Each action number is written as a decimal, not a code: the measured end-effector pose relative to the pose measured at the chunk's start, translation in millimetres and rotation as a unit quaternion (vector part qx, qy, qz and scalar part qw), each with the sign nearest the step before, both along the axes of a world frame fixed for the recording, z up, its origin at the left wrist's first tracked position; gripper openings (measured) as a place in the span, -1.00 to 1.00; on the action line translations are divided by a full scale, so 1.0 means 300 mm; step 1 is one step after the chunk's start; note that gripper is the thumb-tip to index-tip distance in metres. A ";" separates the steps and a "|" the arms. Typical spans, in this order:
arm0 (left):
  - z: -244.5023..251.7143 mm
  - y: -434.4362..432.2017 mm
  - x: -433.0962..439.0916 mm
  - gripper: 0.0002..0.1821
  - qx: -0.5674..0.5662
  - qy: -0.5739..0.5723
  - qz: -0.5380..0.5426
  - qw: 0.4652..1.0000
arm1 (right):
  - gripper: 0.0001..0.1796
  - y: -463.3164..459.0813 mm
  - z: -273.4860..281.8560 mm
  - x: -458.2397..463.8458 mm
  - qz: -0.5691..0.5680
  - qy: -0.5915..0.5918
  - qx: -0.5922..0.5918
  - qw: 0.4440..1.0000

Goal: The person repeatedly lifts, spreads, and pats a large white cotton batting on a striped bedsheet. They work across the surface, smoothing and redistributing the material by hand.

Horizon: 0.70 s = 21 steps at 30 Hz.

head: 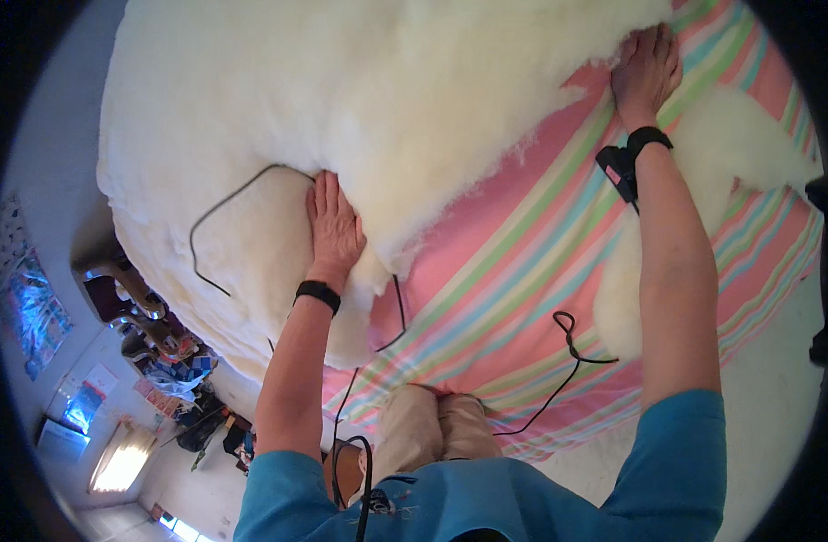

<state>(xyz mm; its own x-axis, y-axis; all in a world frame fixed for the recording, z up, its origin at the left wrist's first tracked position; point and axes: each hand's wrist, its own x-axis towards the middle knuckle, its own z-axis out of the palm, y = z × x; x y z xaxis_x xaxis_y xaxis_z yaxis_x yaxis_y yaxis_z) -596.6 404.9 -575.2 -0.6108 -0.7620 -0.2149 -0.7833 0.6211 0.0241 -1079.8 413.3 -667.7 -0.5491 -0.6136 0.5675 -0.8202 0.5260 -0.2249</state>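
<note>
A thick layer of white fluffy batting (414,101) spreads over a pink, green and blue striped cloth (495,264) in front of me. My left hand (336,220) lies flat on the batting, fingers extended, beside a raised fold. A thin black cord (194,237) bends across the batting and runs up to those fingers. Farther out to the right, my right hand (647,71) rests at the batting's ragged edge, where it meets the cloth; the fingertips are partly sunk in the fibre. Black bands circle both wrists, and a small black device (617,169) sits by the right one.
Loose batting pieces (739,135) lie on the cloth at right, partly behind my right arm. A twisted black cord (573,349) lies near my legs. Beyond the batting at left stand wooden-armed furniture (126,295) and piled belongings (183,372).
</note>
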 end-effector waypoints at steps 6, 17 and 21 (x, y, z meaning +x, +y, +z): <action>-0.094 -0.026 0.033 -0.26 -0.016 0.071 -0.019 0.997 | -0.51 0.000 0.009 0.001 -0.012 0.012 0.032 0.999; -0.172 -0.058 0.039 -0.28 -0.036 0.163 -0.045 0.985 | -0.61 -0.026 0.207 -0.079 0.058 -0.395 -0.045 0.916; -0.181 -0.049 0.034 -0.27 -0.037 0.171 -0.031 0.984 | -0.60 -0.067 0.442 0.220 0.152 -0.420 -0.190 0.874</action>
